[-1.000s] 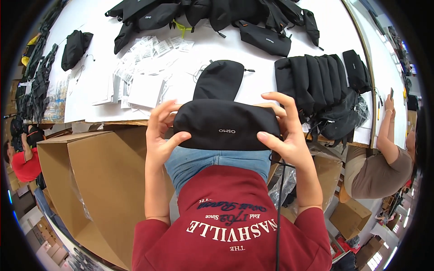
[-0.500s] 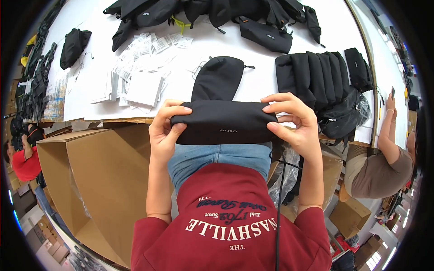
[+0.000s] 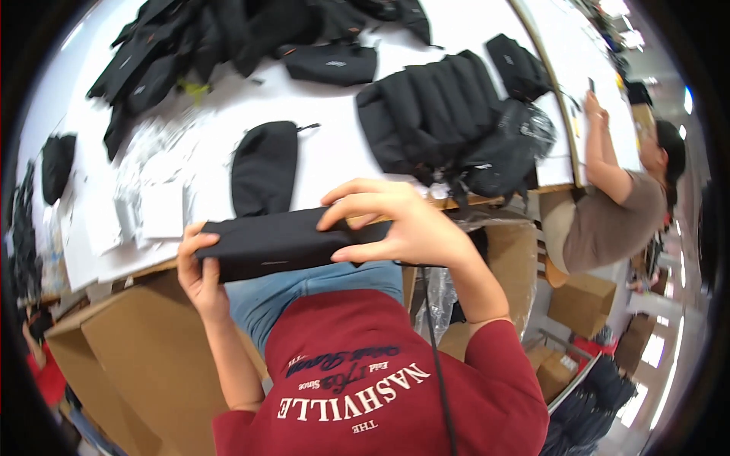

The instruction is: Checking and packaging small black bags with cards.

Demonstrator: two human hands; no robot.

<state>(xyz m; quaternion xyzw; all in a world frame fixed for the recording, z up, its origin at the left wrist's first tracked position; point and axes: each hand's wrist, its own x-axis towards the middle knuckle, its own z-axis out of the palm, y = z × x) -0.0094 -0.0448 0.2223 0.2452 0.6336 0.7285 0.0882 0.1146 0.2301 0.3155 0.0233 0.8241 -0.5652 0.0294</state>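
Between my two hands I hold a black fabric pouch (image 3: 266, 242) just in front of the table edge, above my lap. My left hand (image 3: 201, 266) pinches its left end, fingers on top and thumb on the front. Toward its right end, my right hand (image 3: 395, 228) grips the pouch with bent fingers over the top and the thumb on the front. The pouch looks boxy and filled out; whatever is inside is hidden. Just beyond it, a flat black pouch (image 3: 266, 169) with a cord tab lies on the table.
A white table (image 3: 334, 156) bears a row of stacked black pouches (image 3: 433, 110), a heap of black pouches (image 3: 228, 34), and white cards (image 3: 163, 209). Cardboard boxes (image 3: 152, 357) stand below its edge. A co-worker (image 3: 616, 213) sits at the right.
My view has swung to the right, shifting the table leftward. My right hand has moved inward along the pouch from its right end. The left hand keeps its hold.
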